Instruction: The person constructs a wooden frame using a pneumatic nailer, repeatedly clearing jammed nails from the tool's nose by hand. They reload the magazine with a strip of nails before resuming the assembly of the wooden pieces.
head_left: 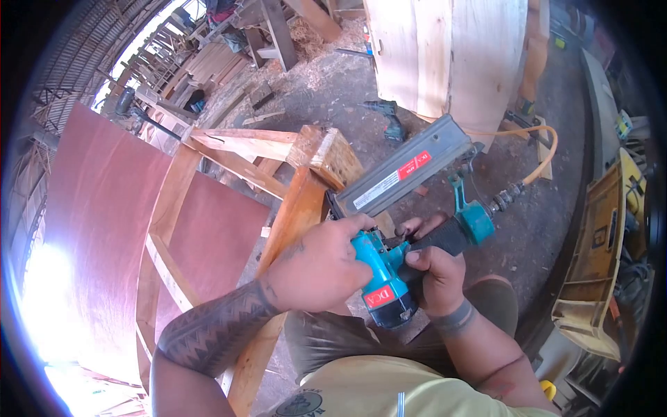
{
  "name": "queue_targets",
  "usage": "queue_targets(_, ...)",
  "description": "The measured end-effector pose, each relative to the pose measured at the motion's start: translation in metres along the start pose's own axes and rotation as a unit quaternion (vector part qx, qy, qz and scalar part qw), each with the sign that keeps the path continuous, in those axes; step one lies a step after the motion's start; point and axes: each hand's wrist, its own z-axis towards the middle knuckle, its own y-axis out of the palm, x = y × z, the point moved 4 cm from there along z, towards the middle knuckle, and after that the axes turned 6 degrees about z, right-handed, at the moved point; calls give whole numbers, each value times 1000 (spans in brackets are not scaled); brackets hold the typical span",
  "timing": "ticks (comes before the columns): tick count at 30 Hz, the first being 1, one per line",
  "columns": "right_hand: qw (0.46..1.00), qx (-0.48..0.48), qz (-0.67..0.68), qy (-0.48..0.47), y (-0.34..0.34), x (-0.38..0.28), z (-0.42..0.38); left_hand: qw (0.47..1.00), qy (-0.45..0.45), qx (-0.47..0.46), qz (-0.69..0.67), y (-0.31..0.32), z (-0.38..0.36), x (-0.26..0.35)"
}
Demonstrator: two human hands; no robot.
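A teal and black nail gun [379, 264] with red DCA labels lies across my lap area, its long dark magazine [406, 167] pointing up and to the right. My right hand [442, 278] is wrapped round its black handle, thumb on the near side. At the nose end, my left hand [323, 260] has its fingers curled against the tool's body; the fingertips are partly hidden. Just left of the nose stands a wooden frame [295, 215], close to my left hand. An orange air hose [554, 142] joins the fitting behind the handle.
A reddish plywood sheet [111, 187] lies behind the frame. A cordless drill [391, 119] is on the dusty floor, near a large pale wooden panel [445, 55]. On the right stands a yellowish wooden piece [590, 257]. Timber and wood shavings [306, 42] are at the back.
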Motion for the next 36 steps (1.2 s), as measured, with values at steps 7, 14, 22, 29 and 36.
queue_targets(7, 998, 20, 33, 39, -8, 14, -18, 988, 2, -3, 158, 5, -4, -2)
queue_targets(14, 998, -5, 62, 28, -20, 7, -18, 980, 41, 2, 194, 5, -7, 7)
queue_targets(22, 990, -38, 133, 10, -14, -3, -22, 933, 121, 103, 322, 13, -27, 23)
queue_targets(29, 987, -62, 143, 27, -5, -1, -22, 880, 217, 253, 337, -1, -22, 22)
queue_targets(36, 955, -102, 277, 34, -2, -15, -21, 943, 143, 212, -211, -31, -5, -13)
